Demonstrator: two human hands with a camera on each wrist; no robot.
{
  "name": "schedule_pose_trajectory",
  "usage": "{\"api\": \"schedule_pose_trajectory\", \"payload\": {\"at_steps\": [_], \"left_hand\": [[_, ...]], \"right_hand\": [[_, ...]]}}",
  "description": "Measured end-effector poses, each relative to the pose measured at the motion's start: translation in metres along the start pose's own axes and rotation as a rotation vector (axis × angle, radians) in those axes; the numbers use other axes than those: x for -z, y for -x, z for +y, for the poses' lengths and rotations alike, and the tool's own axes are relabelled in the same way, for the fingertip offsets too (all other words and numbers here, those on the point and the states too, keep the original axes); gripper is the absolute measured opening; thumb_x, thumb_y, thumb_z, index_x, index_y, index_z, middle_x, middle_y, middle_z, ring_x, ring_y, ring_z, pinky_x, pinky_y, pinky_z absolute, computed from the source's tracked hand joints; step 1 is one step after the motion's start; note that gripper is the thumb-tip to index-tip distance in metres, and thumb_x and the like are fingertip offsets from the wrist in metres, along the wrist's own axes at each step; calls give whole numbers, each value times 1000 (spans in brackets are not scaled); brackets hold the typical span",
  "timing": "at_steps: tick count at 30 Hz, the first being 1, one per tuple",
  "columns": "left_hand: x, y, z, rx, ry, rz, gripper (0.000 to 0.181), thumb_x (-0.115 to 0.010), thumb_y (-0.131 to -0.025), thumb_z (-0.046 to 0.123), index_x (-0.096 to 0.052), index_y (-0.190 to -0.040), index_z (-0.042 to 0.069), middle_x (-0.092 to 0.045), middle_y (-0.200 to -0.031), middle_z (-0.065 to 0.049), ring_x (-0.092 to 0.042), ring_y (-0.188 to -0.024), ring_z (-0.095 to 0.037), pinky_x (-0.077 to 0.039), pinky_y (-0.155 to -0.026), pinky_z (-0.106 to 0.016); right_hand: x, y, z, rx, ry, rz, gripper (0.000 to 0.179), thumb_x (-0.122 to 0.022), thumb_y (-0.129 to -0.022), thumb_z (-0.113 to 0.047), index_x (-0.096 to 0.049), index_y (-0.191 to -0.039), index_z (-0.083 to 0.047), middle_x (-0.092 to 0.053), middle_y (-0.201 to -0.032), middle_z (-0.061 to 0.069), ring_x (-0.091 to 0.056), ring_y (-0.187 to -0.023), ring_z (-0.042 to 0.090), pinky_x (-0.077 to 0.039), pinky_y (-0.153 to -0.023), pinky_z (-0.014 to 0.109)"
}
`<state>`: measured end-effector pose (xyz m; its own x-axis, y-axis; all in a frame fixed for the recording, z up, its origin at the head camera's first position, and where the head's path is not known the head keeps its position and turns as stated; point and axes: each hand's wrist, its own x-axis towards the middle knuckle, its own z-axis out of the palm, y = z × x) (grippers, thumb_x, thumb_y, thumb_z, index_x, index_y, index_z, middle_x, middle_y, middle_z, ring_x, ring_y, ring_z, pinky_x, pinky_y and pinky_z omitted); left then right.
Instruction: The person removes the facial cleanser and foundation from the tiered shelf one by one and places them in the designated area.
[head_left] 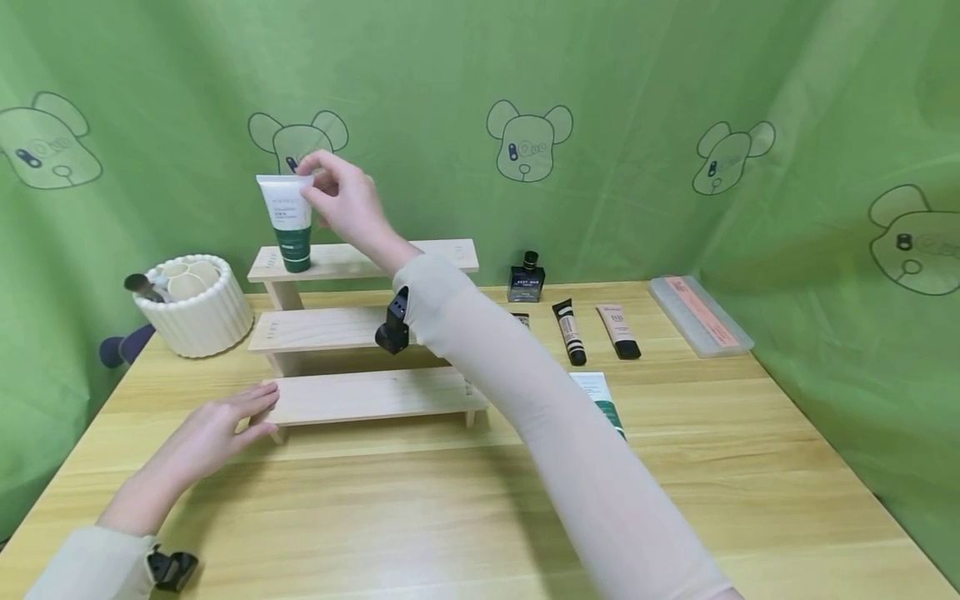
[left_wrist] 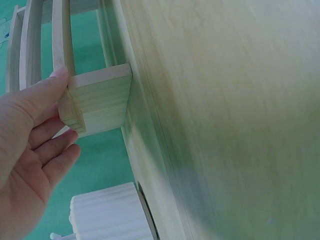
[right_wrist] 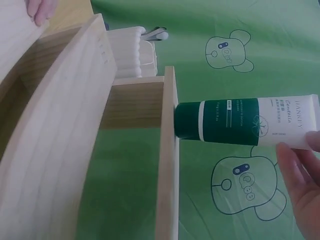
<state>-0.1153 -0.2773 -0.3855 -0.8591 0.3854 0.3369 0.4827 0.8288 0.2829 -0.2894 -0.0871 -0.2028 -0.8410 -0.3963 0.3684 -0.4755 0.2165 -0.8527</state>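
Observation:
My right hand pinches a white-and-green squeeze tube by the side of its flat crimped end. The tube is upright, its green cap against the top tier of a three-step wooden shelf. My left hand grips the left end of the lowest tier. In the left wrist view its thumb lies at the front edge and the other fingers are behind the board's end. A second white-and-green tube lies on the table, partly hidden by my right arm.
A ribbed white holder with a brush and sponges stands left of the shelf. A dark perfume bottle, a black striped tube, a pink BB tube and a flat translucent case are to the right. Green curtain hangs behind.

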Motion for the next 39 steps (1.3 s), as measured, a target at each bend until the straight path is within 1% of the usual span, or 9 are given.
{"api": "schedule_pose_trajectory", "payload": {"at_steps": [5,10,16,22,27,31,35,39], "left_hand": [[-1,0,0,-8,-3,13,45,-73,-77,14,-60,-115,-6,-55,-121,-22,-52,-108,-41,-42,-90,-55],[-1,0,1,-7,-3,8,45,-73,-77,14,-60,-115,-6,-55,-122,-22,-52,-108,-41,-42,-90,-55],[0,-1,0,-2,0,-1,45,-73,-78,15,-60,-116,-6,-54,-122,-22,-52,-109,-41,-41,-90,-56],[-1,-2,0,-8,-4,7,45,-73,-77,13,-60,-115,-6,-54,-121,-23,-52,-108,-42,-42,-89,-56],[-1,-1,0,-11,-8,12,45,-73,-77,13,-60,-115,-6,-55,-121,-22,-52,-108,-42,-42,-90,-55],[-1,-2,1,-12,-5,10,45,-73,-77,13,-60,-115,-6,-54,-122,-23,-52,-108,-41,-42,-90,-55],[0,-2,1,-14,-1,6,46,-73,-77,13,-59,-116,-7,-54,-122,-23,-52,-108,-41,-42,-90,-55],[0,-2,1,-10,0,3,46,-73,-77,13,-59,-116,-7,-54,-122,-23,-52,-108,-42,-42,-90,-55]], "right_hand": [[7,7,8,16,-69,43,9,-61,-88,-4,-56,-96,-6,-61,-88,4,-58,-80,13,-55,-62,24],[19,17,15,30,-164,65,8,-61,-87,-1,-56,-94,-2,-60,-87,8,-59,-79,19,-56,-62,26],[41,31,16,24,-268,86,10,-62,-85,2,-56,-93,0,-61,-88,11,-60,-78,21,-57,-63,30],[66,49,21,18,-322,104,13,-63,-84,3,-56,-96,0,-62,-91,14,-59,-79,23,-57,-67,33],[86,69,32,5,-348,108,15,-63,-84,3,-56,-97,0,-62,-94,16,-60,-83,25,-56,-70,36],[105,87,39,-20,-356,115,15,-62,-85,3,-57,-99,-2,-61,-95,17,-61,-84,27,-56,-72,38],[125,105,46,-55,-335,133,16,-61,-86,2,-57,-100,-3,-61,-97,17,-61,-83,28,-56,-73,38],[146,122,58,-75,-286,141,18,-61,-86,1,-58,-102,-3,-61,-99,18,-61,-81,26,-56,-73,39]]}}
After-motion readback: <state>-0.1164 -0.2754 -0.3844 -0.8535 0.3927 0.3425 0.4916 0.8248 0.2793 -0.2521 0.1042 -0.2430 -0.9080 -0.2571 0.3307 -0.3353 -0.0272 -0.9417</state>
